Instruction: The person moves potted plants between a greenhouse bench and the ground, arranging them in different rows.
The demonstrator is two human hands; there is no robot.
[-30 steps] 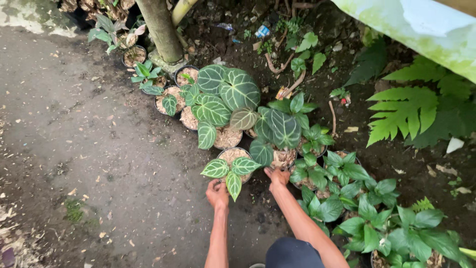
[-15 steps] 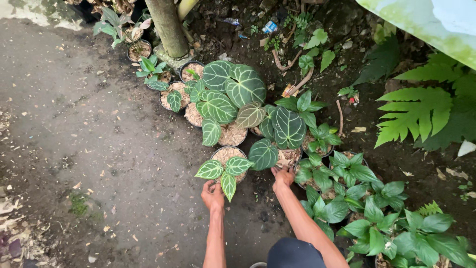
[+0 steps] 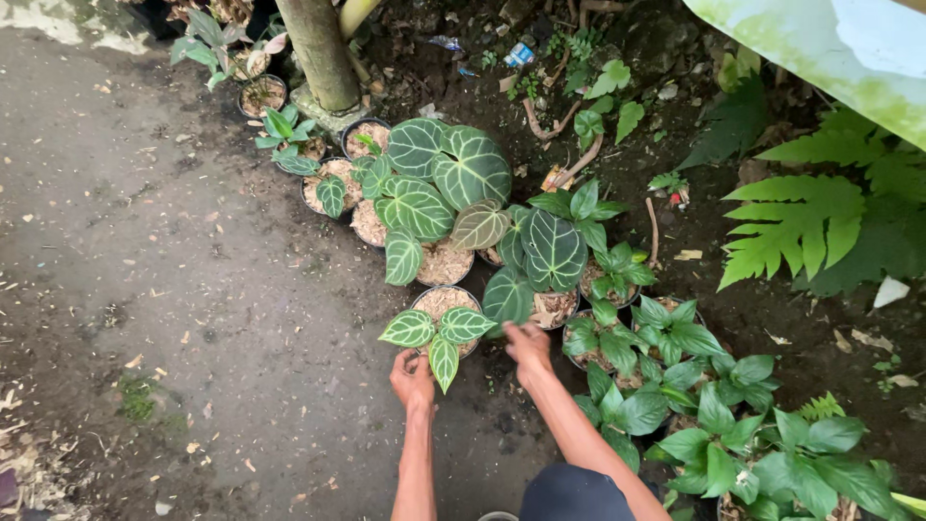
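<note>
Our small potted plant (image 3: 439, 323) sits on the ground at the row's front. Our left hand (image 3: 413, 378) cups its near rim and our right hand (image 3: 529, 345) touches its right side; a one-sided pull could tip it, spilling mulch or bruising the veined leaves (image 3: 434, 333).

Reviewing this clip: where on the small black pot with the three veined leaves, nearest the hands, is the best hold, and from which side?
Probably the rim of the small black pot, at its opposite sides, coming in low from the near path side. Its three leaves droop over the front edge, so a grip from above would crush them. The left hand and right hand already flank it; neighbouring pots crowd the far side.
</note>
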